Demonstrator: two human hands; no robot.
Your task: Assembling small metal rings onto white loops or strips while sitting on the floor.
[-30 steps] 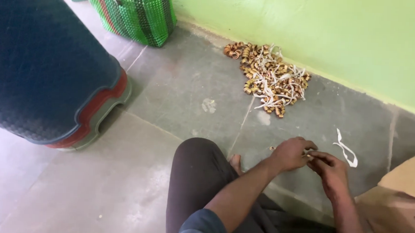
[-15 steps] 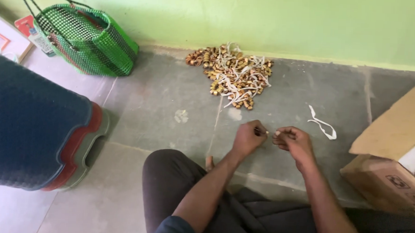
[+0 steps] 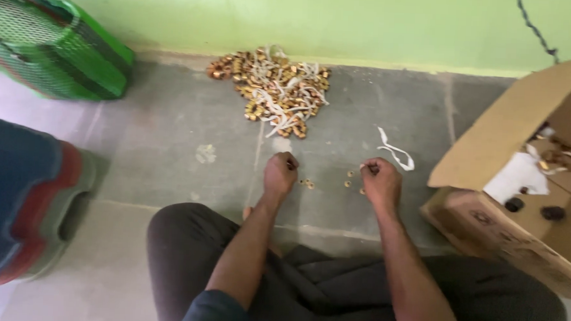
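Your left hand (image 3: 280, 175) and right hand (image 3: 381, 182) hover side by side over the floor (image 3: 170, 149), both curled into loose fists; whether either pinches anything, you cannot tell. The loose brass rings (image 3: 348, 176) lie on the floor between your hands, just below the knuckles and slightly nearer the right. The pile (image 3: 272, 89) with white strips sits straight ahead by the wall, the box (image 3: 509, 189) to your right.
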